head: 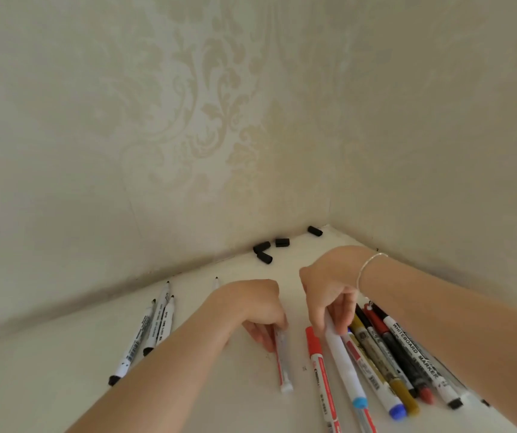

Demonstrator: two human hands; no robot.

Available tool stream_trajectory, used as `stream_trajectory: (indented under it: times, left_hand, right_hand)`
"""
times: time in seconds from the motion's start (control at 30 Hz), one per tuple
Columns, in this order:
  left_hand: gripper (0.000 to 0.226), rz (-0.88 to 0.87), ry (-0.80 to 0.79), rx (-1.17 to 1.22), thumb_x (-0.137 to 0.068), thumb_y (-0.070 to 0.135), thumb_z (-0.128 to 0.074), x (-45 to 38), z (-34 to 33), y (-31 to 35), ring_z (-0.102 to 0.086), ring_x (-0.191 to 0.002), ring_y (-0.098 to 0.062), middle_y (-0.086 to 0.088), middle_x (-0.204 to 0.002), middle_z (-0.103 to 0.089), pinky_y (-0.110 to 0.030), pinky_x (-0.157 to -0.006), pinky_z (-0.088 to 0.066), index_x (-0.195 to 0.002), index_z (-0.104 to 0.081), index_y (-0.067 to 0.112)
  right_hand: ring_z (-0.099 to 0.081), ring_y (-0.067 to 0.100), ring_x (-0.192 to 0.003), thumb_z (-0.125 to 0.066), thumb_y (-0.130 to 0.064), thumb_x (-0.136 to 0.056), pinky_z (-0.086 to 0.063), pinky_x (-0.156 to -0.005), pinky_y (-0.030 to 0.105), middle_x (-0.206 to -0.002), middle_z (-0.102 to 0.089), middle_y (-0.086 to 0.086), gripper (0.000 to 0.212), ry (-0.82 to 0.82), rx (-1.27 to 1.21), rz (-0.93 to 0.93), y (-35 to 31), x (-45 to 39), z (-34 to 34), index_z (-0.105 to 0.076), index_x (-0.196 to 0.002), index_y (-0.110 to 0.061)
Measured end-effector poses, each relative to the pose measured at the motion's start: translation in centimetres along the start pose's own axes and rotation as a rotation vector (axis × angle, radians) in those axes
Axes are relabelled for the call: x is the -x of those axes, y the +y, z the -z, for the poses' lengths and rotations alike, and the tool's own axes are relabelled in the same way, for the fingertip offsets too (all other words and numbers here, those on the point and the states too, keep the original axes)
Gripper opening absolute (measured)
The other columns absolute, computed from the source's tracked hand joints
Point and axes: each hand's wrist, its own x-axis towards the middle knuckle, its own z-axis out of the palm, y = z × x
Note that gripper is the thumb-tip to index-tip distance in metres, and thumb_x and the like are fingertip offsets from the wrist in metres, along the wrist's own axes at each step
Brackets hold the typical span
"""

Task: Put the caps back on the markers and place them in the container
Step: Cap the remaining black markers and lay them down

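My left hand (261,310) grips a red pen (283,359); my right hand (329,295) pinches a white marker (343,360).

Black caps (263,252); cream damask wallpaper (207,120); red-capped marker (316,354).

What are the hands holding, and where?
The left hand grips a thin red-striped marker at its top end. The right hand pinches a white marker near its top.
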Motion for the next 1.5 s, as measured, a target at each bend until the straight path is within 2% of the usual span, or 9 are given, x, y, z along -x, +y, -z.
stream_trajectory:
  times: [0.1, 0.23, 0.33, 0.47, 0.67, 0.83, 0.97, 1.13, 1.5]
  left_hand:
    - [0.046, -0.025, -0.102, 0.075, -0.092, 0.009, -0.058, 0.1, -0.4, -0.1, -0.071, -0.096, -0.029, -0.024, -0.11, -0.069, -0.03, -0.081, -0.058, -0.133, -0.041, -0.002]
    - [0.041, -0.085, -0.179, 0.111, -0.092, 0.009, -0.06, 0.2, -0.5, -0.1, -0.073, -0.082, -0.026, -0.023, -0.11, -0.069, -0.028, -0.077, -0.057, -0.129, -0.045, -0.002]
    - [0.036, -0.118, -0.242, 0.135, -0.094, 0.01, -0.059, 0.2, -0.5, 0.0, -0.068, -0.098, -0.031, -0.021, -0.11, -0.069, -0.026, -0.074, -0.057, -0.126, -0.047, 0.0]
    - [0.038, -0.131, -0.283, 0.157, -0.094, 0.01, -0.059, 0.2, -0.3, -0.1, -0.067, -0.103, -0.034, -0.021, -0.11, -0.069, -0.028, -0.078, -0.057, -0.129, -0.046, 0.0]
    - [0.049, -0.124, -0.26, 0.154, -0.095, 0.013, -0.059, 0.2, 0.4, -0.4, -0.07, -0.096, -0.033, -0.025, -0.108, -0.069, -0.033, -0.084, -0.056, -0.137, -0.036, 0.004]
    - [0.05, -0.157, -0.057, 0.252, -0.093, 0.015, -0.06, -0.1, 3.0, -2.0, -0.07, -0.069, -0.019, -0.011, -0.081, -0.072, -0.024, -0.067, -0.057, -0.137, -0.036, 0.012]
    - [0.042, -0.136, 0.208, 0.204, -0.09, 0.014, -0.063, -0.6, 5.9, -4.2, -0.067, -0.064, -0.014, -0.008, -0.08, -0.07, -0.022, -0.062, -0.054, -0.128, -0.045, 0.015]
    - [0.048, -0.066, 0.301, 0.083, -0.088, 0.013, -0.064, -1.2, 8.0, -6.1, -0.064, -0.067, -0.009, -0.008, -0.095, -0.068, -0.018, -0.059, -0.052, -0.132, -0.045, 0.017]
    - [0.033, 0.009, 0.338, 0.141, -0.091, 0.002, -0.055, -1.1, 8.8, -8.4, -0.063, -0.059, -0.008, -0.007, -0.082, -0.064, -0.014, -0.048, -0.05, -0.122, -0.047, 0.006]
  right_hand:
    - [-0.061, 0.026, -0.114, -0.065, -0.019, -0.086, -0.045, -0.041, 0.015, -0.121, -0.063, 0.013, 0.014, 0.046, 0.028, 0.006, -0.2, -0.7, -0.5, -0.058, -0.096, -0.013]
    - [-0.062, 0.026, -0.111, -0.069, -0.015, -0.083, -0.049, -0.069, 0.025, -0.118, -0.065, 0.014, 0.013, 0.006, 0.002, 0.009, -0.5, -2.0, -1.0, -0.061, -0.093, -0.012]
    - [-0.069, 0.023, -0.096, -0.07, -0.009, -0.081, -0.055, -0.069, 0.026, -0.105, -0.069, 0.012, 0.011, -0.053, -0.086, -0.008, -0.5, -2.9, -1.2, -0.066, -0.091, -0.009]
    - [-0.068, 0.028, -0.101, -0.063, 0.002, -0.085, -0.054, -0.092, 0.034, -0.113, -0.064, 0.022, 0.035, -0.18, -0.272, -0.032, -0.5, -2.6, -1.0, -0.058, -0.12, 0.004]
    - [-0.07, 0.025, -0.082, -0.063, 0.003, -0.084, -0.059, -0.073, 0.031, -0.116, -0.063, 0.023, 0.055, -0.127, -0.308, -0.035, 0.3, -2.5, -0.2, -0.043, -0.136, 0.001]
    - [-0.063, 0.019, -0.063, -0.061, -0.006, -0.088, -0.056, -0.057, 0.026, -0.093, -0.062, 0.016, 0.045, 0.279, -0.478, 0.051, 2.1, -3.2, 1.3, -0.046, -0.13, -0.002]
    - [-0.055, 0.019, -0.089, -0.055, -0.01, -0.091, -0.045, -0.071, 0.023, -0.12, -0.052, 0.012, 0.053, 0.67, -0.515, 0.158, 3.3, -6.5, 1.9, -0.038, -0.14, -0.014]
    - [-0.039, 0.023, -0.131, -0.043, 0.004, -0.09, -0.032, -0.101, 0.021, -0.147, -0.037, 0.006, 0.062, 0.695, -0.358, 0.271, 2.5, -9.8, 2.5, -0.032, -0.147, -0.02]
    - [-0.045, 0.025, -0.113, -0.051, -0.039, -0.088, -0.037, -0.094, 0.035, -0.118, -0.046, 0.004, 0.032, 0.787, -0.165, 0.27, -1.7, -13.4, 3.5, -0.058, -0.114, -0.022]
